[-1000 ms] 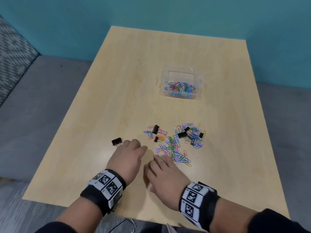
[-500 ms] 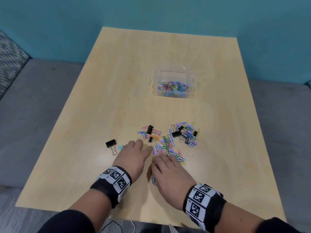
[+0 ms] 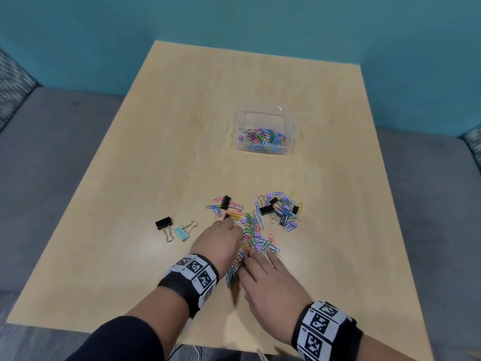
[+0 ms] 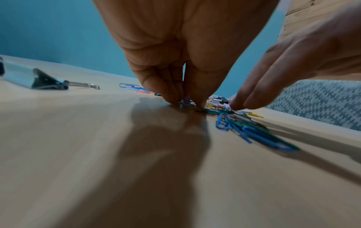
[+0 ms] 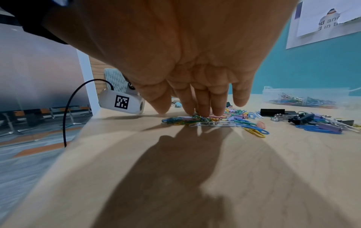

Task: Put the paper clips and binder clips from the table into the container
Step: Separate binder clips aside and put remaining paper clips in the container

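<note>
A loose pile of coloured paper clips [image 3: 256, 234] with several black binder clips [image 3: 266, 210] lies on the wooden table [image 3: 182, 152]. My left hand [image 3: 234, 228] stands at the pile's left side, its straight fingers [image 4: 171, 92] touching down among the clips. My right hand [image 3: 256, 256] presses flat fingers [image 5: 204, 106] onto the pile's near edge. A strip of clips [image 3: 235, 267] lies between the two hands. The clear container [image 3: 292, 136], partly filled with paper clips, stands farther back. A black binder clip [image 3: 164, 223] and a teal one [image 3: 182, 233] lie left of my left hand.
A grey upholstered bench [image 3: 52, 152] surrounds the table on both sides, with a teal wall [image 3: 234, 22] behind. The table's near edge runs just below my wrists. A cable [image 5: 68, 111] hangs off the table's left side.
Both hands have slid toward the pile and closer together, raking clips between them. The left hand moved right, away from the black binder clip, and uncovered the teal one.
</note>
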Motion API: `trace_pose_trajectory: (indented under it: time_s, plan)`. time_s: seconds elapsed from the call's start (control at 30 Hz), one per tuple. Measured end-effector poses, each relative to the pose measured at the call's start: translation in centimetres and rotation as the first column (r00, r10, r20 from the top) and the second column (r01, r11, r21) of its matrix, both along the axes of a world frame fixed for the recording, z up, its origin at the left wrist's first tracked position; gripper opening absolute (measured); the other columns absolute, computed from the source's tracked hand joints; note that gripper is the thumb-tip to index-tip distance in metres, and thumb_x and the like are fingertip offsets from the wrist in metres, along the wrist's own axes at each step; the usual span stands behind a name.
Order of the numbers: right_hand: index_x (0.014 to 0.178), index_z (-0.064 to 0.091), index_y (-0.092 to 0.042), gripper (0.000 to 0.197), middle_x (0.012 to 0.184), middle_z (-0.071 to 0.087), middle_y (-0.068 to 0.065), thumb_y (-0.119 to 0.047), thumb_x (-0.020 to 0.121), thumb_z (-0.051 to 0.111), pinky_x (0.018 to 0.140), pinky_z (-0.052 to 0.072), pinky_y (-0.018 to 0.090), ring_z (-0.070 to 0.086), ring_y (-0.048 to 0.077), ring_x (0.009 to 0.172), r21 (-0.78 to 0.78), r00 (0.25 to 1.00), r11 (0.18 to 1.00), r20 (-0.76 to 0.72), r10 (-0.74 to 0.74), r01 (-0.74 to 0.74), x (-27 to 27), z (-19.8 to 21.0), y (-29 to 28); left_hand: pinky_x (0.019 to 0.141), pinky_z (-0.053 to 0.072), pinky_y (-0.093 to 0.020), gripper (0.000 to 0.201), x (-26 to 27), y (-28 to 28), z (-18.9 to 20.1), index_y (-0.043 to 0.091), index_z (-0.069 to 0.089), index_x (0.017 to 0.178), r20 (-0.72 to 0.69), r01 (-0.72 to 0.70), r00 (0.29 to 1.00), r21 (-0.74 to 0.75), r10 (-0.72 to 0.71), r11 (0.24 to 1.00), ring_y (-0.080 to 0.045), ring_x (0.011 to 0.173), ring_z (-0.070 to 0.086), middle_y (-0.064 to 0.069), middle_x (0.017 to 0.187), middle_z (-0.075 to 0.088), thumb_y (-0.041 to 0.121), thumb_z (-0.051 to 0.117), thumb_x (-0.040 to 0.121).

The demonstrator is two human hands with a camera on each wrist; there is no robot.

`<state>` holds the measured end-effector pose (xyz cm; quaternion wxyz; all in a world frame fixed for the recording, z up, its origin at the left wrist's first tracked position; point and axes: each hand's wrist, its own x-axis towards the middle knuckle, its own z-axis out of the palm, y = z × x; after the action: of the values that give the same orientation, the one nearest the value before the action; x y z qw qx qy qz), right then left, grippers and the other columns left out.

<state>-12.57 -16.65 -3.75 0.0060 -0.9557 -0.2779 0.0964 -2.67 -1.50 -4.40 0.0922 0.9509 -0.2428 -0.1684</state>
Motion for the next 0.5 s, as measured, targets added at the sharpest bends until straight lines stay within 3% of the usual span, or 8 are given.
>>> trace_pose_trajectory:
  time_s: [0.13,0.17,0.23,0.33,0.5]
  plan:
    - [0.123,0.053,-0.010,0.050,0.122,0.057,0.011,-0.031,0.079,0.058,0.107,0.034,0.051,0.049,0.034,0.121,0.014,1.000,1.000,-0.008,-0.001,0.001,-0.2,0.3,-0.2,0.043,0.036,-0.030,0.023,-0.2,0.5,0.1,0.014,0.052,0.070,-0.022,-0.011,1.000,-0.056,0.010,0.998,-0.028,0.057,0.052,-0.006,0.069,0.050,0.003,0.072,0.067]
    - [0.124,0.052,-0.010,0.050,0.122,0.057,0.011,-0.031,0.079,0.058,0.107,0.034,0.050,0.049,0.034,0.121,0.022,1.000,1.000,-0.013,-0.003,0.003,-0.2,0.4,-0.2,0.044,0.041,-0.032,0.018,-0.2,0.7,0.2,0.014,0.053,0.071,-0.027,-0.048,0.999,-0.087,0.046,0.995,-0.028,0.059,0.052,-0.005,0.070,0.051,0.005,0.069,0.072]
    - [0.126,0.051,-0.009,0.053,0.124,0.056,0.012,-0.030,0.078,0.058,0.107,0.034,0.049,0.048,0.034,0.122,0.041,1.000,0.999,-0.025,-0.007,0.008,0.1,0.7,-0.1,0.060,0.047,-0.037,0.010,-0.2,1.6,0.4,0.013,0.058,0.079,-0.026,-0.201,0.980,-0.172,0.200,0.964,-0.026,0.070,0.055,-0.004,0.079,0.055,0.016,0.057,0.088]
    - [0.129,0.047,-0.006,0.055,0.129,0.052,0.016,-0.029,0.081,0.058,0.107,0.035,0.048,0.045,0.036,0.124,0.075,1.000,0.997,-0.024,0.005,-0.003,1.0,0.8,1.0,0.068,0.046,-0.035,0.015,0.3,3.8,0.8,0.018,0.060,0.081,-0.048,-0.394,0.917,-0.260,0.396,0.882,-0.021,0.074,0.054,0.000,0.081,0.057,0.025,0.052,0.091]
    - [0.137,0.037,0.000,0.064,0.143,0.038,0.024,-0.039,0.090,0.053,0.110,0.027,0.054,0.032,0.041,0.135,0.013,0.998,0.999,-0.060,-0.033,0.034,3.7,0.0,3.7,0.067,0.047,-0.042,0.008,1.9,6.6,0.4,0.012,0.064,0.085,0.128,-0.354,0.925,-0.048,0.357,0.934,-0.031,0.079,0.051,-0.007,0.084,0.060,0.016,0.057,0.086]
